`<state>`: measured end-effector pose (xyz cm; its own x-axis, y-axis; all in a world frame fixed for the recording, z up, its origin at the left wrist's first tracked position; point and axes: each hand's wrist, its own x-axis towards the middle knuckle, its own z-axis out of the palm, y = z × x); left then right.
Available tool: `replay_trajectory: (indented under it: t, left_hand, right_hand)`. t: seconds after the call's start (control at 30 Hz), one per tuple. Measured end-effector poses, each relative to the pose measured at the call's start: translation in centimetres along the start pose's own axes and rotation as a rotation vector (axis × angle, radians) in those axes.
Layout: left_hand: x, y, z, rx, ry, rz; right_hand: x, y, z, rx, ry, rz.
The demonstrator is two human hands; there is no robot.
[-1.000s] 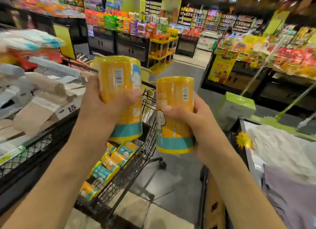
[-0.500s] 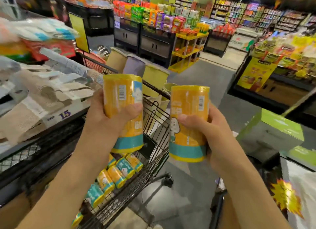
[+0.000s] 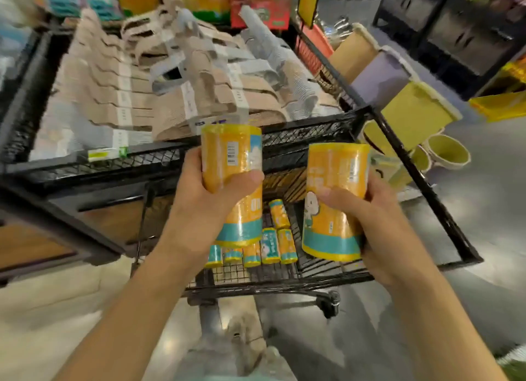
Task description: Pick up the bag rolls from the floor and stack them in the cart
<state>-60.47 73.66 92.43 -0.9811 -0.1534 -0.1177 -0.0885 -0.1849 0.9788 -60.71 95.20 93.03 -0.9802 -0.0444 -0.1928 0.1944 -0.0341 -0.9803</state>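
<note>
Store aisle, wire cart (image 3: 421, 181) below and ahead of both hands. Left hand (image 3: 205, 198) wraps one yellow bag roll (image 3: 232, 158) near upright, right hand (image 3: 378, 227) wraps a second roll (image 3: 336, 181); both held above the cart basket. More rolls (image 3: 270, 244) lie in a row on the basket floor, count unclear through blur.

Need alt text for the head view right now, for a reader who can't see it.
Each hand, left hand and right hand, holds an upright yellow bag roll above a black wire cart, where smaller-looking rolls lie in rows.
</note>
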Motion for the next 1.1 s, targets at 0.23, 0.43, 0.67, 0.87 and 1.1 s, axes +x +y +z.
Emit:
replay_trajectory:
  t: [0.23, 0.43, 0.67, 0.87, 1.1]
  left_hand:
    - [3.1, -3.5, -4.2, 0.08, 0.146, -0.09]
    - [6.6, -8.0, -6.3, 0.159, 0.173, -0.167]
    - [10.3, -14.7, -6.1, 0.18, 0.154, -0.248]
    - [11.5, -22.8, -7.1, 0.383, 0.028, -0.36]
    - [13.2, -32.5, -9.8, 0.91, -0.396, -0.346]
  right_hand:
    - [6.1, 3.6, 3.4, -0.096, -0.14, 0.1]
    - [10.6, 7.1, 4.1, -0.187, -0.212, 0.152]
    - [15.8, 13.4, 2.6, -0.249, -0.251, 0.27]
    - [18.4, 20.8, 1.2, -0.354, -0.357, 0.383]
    - [22.0, 30.2, 0.0, -0.705, -0.625, 0.429]
